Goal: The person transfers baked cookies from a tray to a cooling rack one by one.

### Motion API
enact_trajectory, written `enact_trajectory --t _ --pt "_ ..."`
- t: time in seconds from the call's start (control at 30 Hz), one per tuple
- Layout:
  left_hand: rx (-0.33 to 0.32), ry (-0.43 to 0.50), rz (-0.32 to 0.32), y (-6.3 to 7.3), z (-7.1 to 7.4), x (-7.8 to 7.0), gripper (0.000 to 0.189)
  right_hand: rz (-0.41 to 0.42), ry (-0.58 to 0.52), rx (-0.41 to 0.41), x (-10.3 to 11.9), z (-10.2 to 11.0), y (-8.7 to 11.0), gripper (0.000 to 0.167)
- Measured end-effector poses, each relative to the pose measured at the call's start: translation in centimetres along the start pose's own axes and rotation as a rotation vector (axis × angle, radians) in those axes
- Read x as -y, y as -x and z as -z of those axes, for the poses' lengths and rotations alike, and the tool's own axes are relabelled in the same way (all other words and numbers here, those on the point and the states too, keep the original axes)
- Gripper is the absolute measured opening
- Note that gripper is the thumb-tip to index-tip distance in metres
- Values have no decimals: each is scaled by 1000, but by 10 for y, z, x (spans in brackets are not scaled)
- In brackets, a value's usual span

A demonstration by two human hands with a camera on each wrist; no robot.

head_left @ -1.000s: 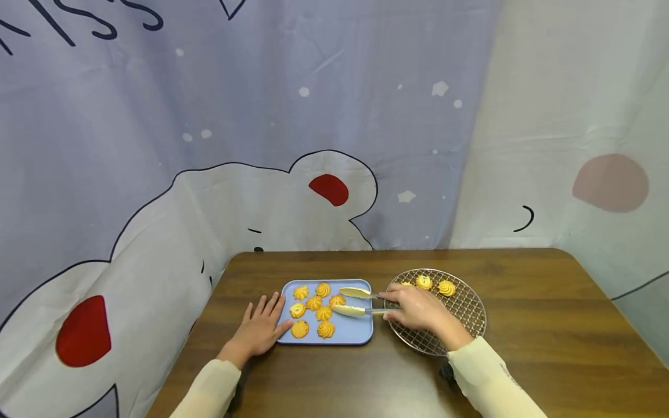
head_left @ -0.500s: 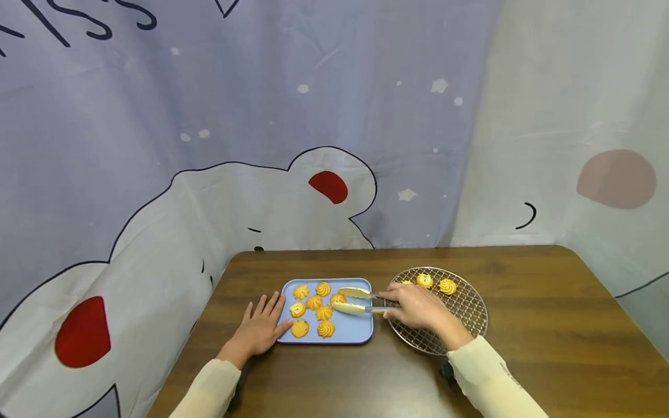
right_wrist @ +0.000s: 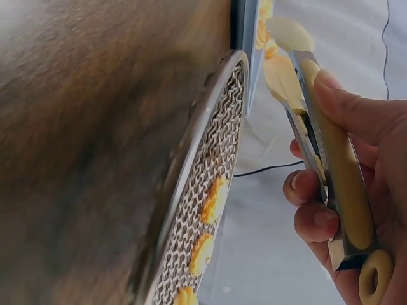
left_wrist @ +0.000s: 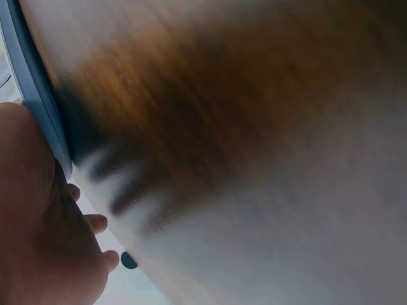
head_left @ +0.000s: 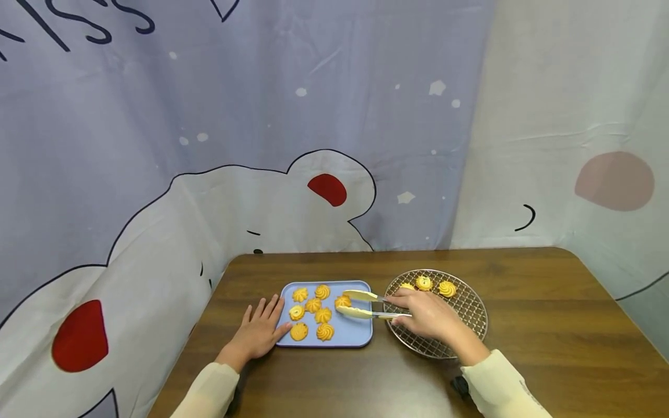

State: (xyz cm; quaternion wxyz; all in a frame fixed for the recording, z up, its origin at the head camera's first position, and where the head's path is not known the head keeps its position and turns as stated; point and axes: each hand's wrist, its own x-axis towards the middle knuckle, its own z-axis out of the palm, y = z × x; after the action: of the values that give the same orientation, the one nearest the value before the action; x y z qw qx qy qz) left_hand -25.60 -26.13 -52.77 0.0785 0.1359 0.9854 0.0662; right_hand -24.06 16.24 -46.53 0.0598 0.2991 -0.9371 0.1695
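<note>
Right wrist view, lower right: end ring (right_wrist: 380,256) on tongs (right_wrist: 340,165); head view hides it. Right hand (head_left: 432,314): fingers curled round tongs; tips straddle piped cookie (head_left: 342,301) on blue tray (head_left: 355,334), lower centre, contact unclear. Left hand (head_left: 255,335): fingers spread at tray edge.

The cookie (head_left: 342,301) between the tongs (head_left: 356,312) has shifted slightly toward the tray's (head_left: 355,335) right edge, farther from the other cookies (head_left: 323,315). The right hand (head_left: 431,314) has moved rightward, away from the tray.
</note>
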Motion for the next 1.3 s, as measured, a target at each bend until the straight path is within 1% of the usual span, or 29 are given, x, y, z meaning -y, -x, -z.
enact_trajectory --t 0.27,0.47,0.7,0.8,0.97,1.17,1.3 --pt "-8 2 -1 0 0 0 77 22 30 -21 -4 7 10 50" --pt "-6 11 -1 0 -2 2 77 -12 37 -24 -6 11 18 52" --pt "-15 10 -4 0 -1 0 77 -6 54 -50 -9 18 29 52" --pt "-10 6 1 0 -1 0 77 -27 55 -43 -10 21 34 53" --pt "-22 29 -11 -1 -4 2 77 -59 53 -40 -11 26 40 54" --pt "-13 24 -7 3 2 -2 75 -57 71 -61 -14 30 49 52" --pt "-21 31 -12 3 0 -2 75 -58 69 -69 -16 32 55 52"
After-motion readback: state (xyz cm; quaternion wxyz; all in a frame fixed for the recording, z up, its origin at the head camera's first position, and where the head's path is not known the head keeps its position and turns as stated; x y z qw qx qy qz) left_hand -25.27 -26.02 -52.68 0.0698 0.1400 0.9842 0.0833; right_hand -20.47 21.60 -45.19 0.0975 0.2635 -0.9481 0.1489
